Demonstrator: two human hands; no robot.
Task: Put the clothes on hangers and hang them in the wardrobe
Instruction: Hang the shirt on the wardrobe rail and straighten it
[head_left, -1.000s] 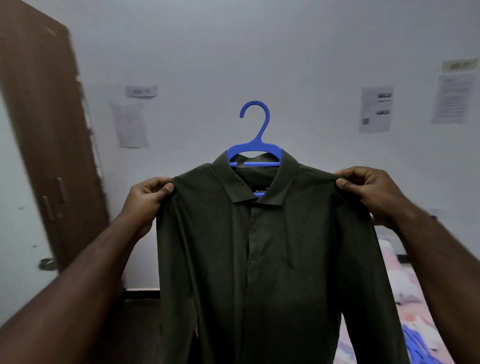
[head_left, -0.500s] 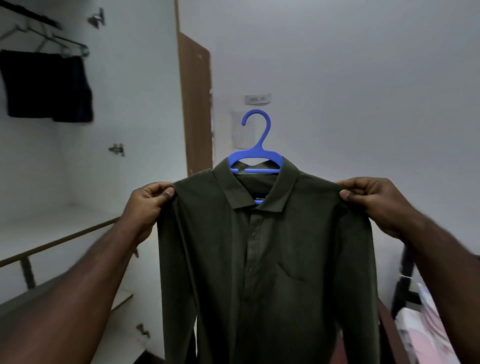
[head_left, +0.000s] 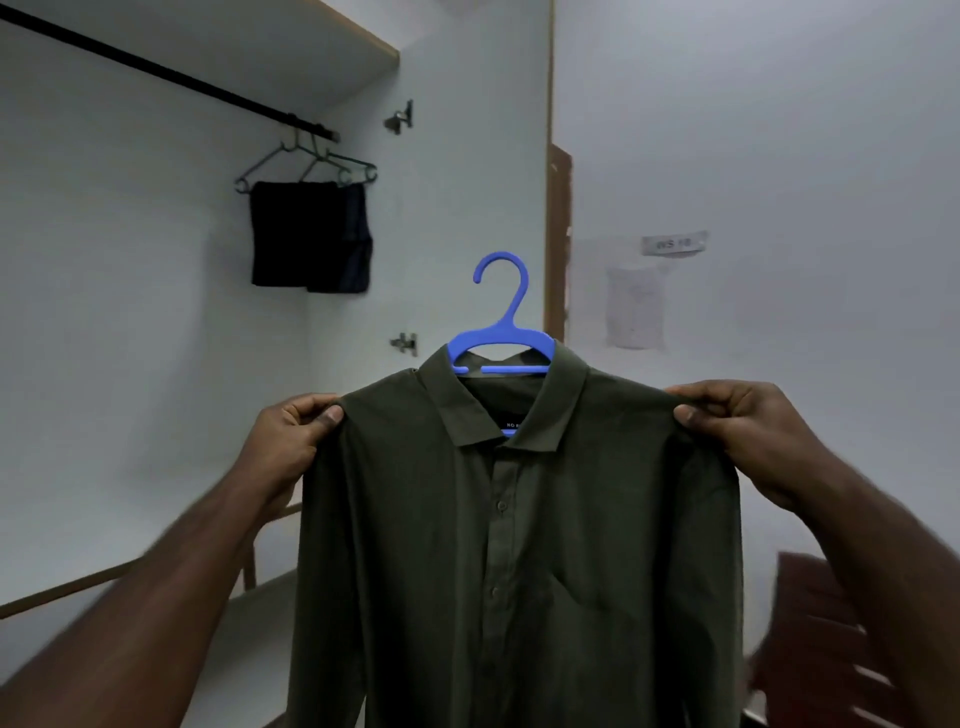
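Shirt (head_left: 514, 545) of dark green colour is held up in front of the open wardrobe (head_left: 156, 312), already placed on a blue hanger (head_left: 501, 343) whose hook stands free above the collar. The left shoulder is pinched by the left hand (head_left: 296, 441) and the right shoulder by the right hand (head_left: 737, 431) (thumbs in front, fingers curled behind the cloth). Inside the wardrobe, dark clothes (head_left: 311, 236) are hung on thin hangers from the black rail (head_left: 156, 70), up and to the left of the shirt.

Pale walls (head_left: 779, 130), taped paper notice (head_left: 635, 307), dim light
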